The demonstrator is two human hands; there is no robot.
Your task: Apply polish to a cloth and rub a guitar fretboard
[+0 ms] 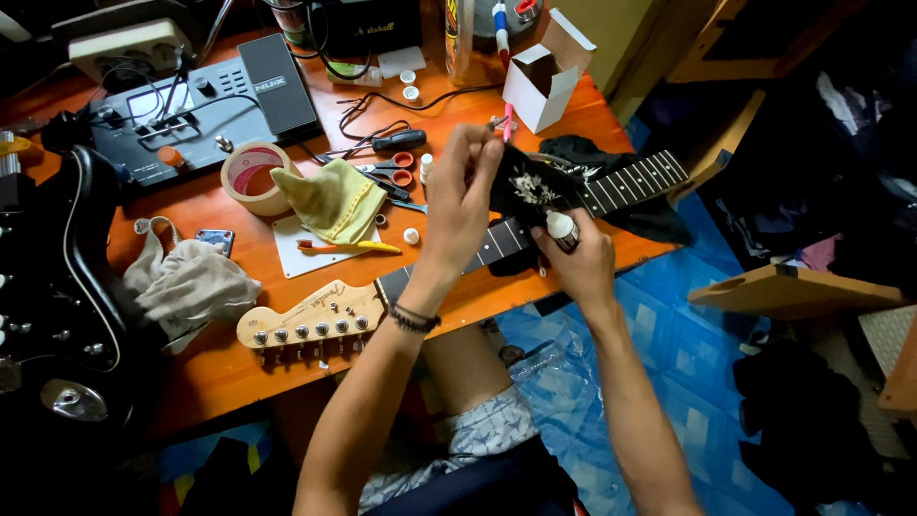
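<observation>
An orange wooden table (pixel 535 124) sits over a blue patterned floor (pixel 669 354). Tape roll (pixel 250 177), scissors (pixel 387 172) and yellow cloth (pixel 330 199) crowd it. The guitar neck (pixel 478 250) lies diagonally, headstock (pixel 306 323) toward the body. The left hand (pixel 463 196) pinches a black cloth (pixel 530 191); the right hand (pixel 578 258) grips a small white bottle (pixel 562 227).

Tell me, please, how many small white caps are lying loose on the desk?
4: two caps near the cable by the open box, one beside the scissors, one by the left hand. Others may be hidden under the cloths.
</observation>
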